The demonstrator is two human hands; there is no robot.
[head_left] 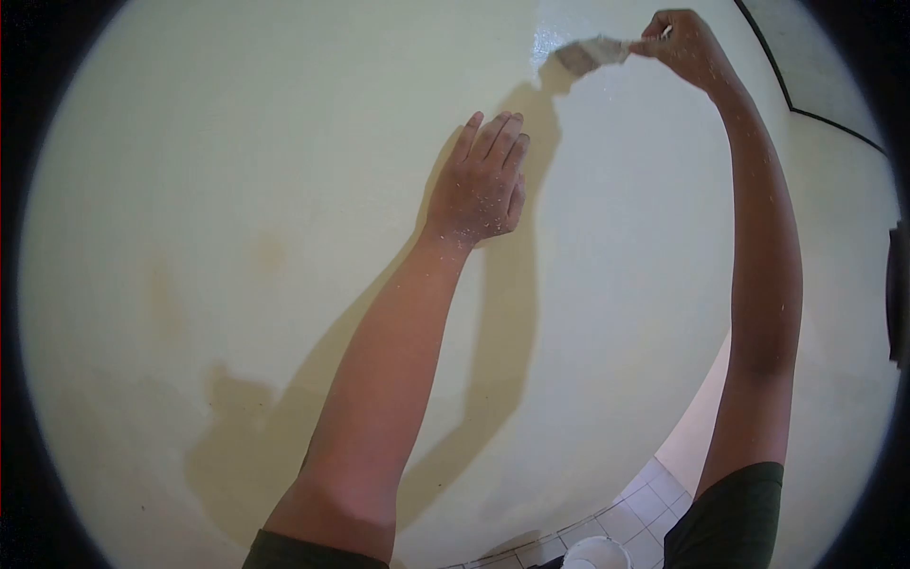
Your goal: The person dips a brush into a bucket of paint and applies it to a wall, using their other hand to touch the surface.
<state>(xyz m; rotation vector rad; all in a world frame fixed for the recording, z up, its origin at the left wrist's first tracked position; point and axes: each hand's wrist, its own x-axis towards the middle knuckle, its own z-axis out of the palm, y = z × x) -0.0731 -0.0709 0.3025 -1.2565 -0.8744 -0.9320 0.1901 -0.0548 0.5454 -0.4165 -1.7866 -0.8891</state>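
Observation:
My right hand (690, 49) is raised high at the upper right, its fingers closed round the handle of a paintbrush (590, 55). The brush's wide bristles point left, at a wet, shiny patch of the pale wall (284, 123). My left hand (482, 180) lies against the wall lower down and to the left, fingers stretched out and holding nothing. Small white specks dot both hands and forearms. Much of the brush handle is hidden inside the right hand.
A white bucket (597, 553) stands on the tiled floor (637, 512) at the bottom, partly cut off by the frame. A dark edge line (789, 106) runs along the upper right. Some dark object (895, 294) shows at the far right. Faint brownish stains (270, 251) mark the wall at left.

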